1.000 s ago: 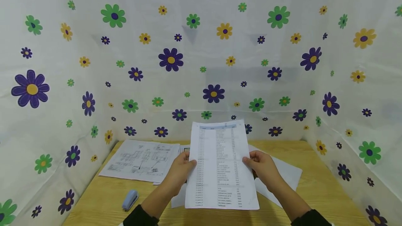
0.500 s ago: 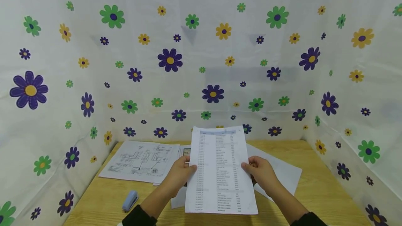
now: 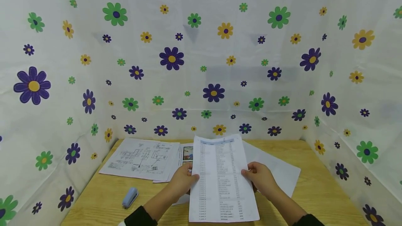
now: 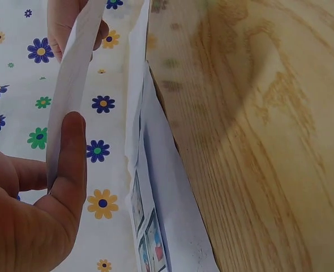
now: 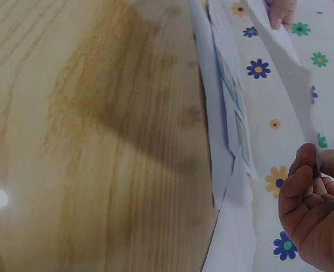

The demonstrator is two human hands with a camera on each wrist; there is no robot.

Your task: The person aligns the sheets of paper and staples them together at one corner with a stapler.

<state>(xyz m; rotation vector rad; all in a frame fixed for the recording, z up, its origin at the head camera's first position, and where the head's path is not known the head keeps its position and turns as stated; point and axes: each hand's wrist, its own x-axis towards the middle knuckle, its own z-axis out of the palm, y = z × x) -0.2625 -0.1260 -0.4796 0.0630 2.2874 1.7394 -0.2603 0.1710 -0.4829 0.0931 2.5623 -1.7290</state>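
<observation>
A printed sheet of paper (image 3: 224, 180), covered in columns of small text under a blue header band, is held up above the table. My left hand (image 3: 183, 179) pinches its left edge, thumb on the front and fingers behind. On the opposite edge my right hand (image 3: 260, 177) pinches it the same way. In the left wrist view the paper (image 4: 71, 85) shows nearly edge-on between thumb and fingers of the left hand (image 4: 37, 209). The right wrist view has the right hand (image 5: 317, 209) with its fingers curled behind the paper (image 5: 288, 68). Whether it is one sheet or several, I cannot tell.
Sheets with line drawings (image 3: 144, 159) lie at the table's back left. A page with colour pictures (image 3: 187, 152) is partly hidden behind the held paper. To the right lies a blank white sheet (image 3: 282, 170). A blue stapler (image 3: 130, 198) rests front left on the wooden table (image 3: 314, 198).
Both hands have lowered the paper, its top edge dropping down the view. More of the colour-picture page shows behind it. The grip on both edges is unchanged.
</observation>
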